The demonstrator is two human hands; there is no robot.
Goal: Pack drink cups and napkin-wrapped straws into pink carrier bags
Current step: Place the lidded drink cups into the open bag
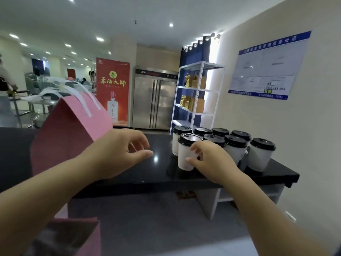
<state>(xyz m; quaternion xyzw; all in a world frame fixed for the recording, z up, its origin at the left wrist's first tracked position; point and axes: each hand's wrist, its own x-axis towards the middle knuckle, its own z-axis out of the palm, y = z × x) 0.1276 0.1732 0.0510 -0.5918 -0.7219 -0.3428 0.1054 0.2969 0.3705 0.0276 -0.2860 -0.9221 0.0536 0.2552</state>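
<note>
Right hand is wrapping thumb and fingers round the front cup, the near-left one of the lidded cluster standing on the black counter. The cup is sitting upright, long axis vertical. Left hand is hovering loosely curled and holding nothing, between the cup and the pink bag. The bag is standing left of both hands, handles up. The transfer is probably going leftward, with the left hand nearer the bag for steadying.

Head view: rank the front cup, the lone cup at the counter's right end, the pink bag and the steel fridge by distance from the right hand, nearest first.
1. front cup: gripped by the right hand.
2. lone cup: just to its right.
3. pink bag: far left.
4. steel fridge: at the back wall.
</note>
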